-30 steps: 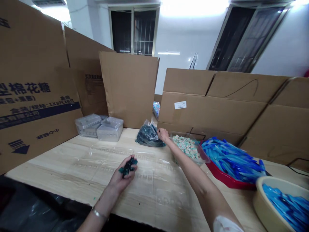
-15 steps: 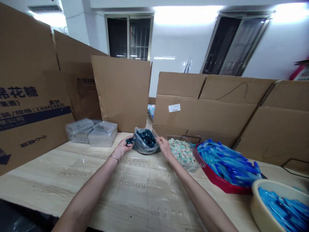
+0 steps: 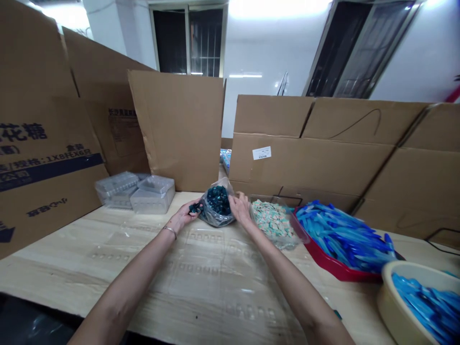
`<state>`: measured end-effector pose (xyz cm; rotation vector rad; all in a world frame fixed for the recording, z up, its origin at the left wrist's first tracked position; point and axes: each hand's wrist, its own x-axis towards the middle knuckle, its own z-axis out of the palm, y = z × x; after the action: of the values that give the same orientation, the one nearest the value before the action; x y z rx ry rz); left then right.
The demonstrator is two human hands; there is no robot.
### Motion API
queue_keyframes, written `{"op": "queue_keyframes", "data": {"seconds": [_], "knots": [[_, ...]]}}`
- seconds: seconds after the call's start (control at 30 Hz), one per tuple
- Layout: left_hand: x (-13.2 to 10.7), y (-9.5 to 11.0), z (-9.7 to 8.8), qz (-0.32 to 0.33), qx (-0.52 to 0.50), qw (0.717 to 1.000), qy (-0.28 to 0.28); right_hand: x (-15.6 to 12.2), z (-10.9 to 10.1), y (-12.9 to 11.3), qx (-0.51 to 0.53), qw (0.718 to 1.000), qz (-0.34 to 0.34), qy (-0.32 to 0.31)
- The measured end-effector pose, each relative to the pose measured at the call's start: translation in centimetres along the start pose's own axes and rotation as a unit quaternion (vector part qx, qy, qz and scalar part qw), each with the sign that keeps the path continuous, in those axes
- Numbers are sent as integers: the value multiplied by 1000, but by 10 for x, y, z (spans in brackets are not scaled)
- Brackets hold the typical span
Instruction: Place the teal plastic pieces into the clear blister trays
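A clear plastic bag full of small dark teal pieces stands at the back of the wooden table. My left hand is closed on a few of those teal pieces at the bag's left rim. My right hand grips the bag's right edge and holds it open. Clear plastic blister trays lie flat on the table under my forearms.
Right of the bag sit a clear tub of pale small pieces, a red tray of blue sticks and a cream bowl of blue sticks. Clear lidded boxes stand at back left. Cardboard walls ring the table.
My left hand carried the teal pieces from mid-table up to the bag's left rim. My right hand stayed on the bag, which now stands more upright and open.
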<state>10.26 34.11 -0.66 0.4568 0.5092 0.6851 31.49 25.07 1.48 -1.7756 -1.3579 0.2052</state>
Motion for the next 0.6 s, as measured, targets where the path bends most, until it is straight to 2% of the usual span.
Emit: {"op": "queue_keyframes", "data": {"seconds": [0.13,0.4,0.5,0.6], "knots": [[8,-7,-4,4,14,1000,8,8,5,5,-6,999,30,-21],[13,-23,-13,24,-1,1000,11,-34,27,5,-15,1000,-2,0],[15,-23,-10,28,-15,999,19,-38,32,5,-21,1000,0,11],[15,-19,-4,13,-33,999,31,-34,29,5,-24,1000,14,8]]}}
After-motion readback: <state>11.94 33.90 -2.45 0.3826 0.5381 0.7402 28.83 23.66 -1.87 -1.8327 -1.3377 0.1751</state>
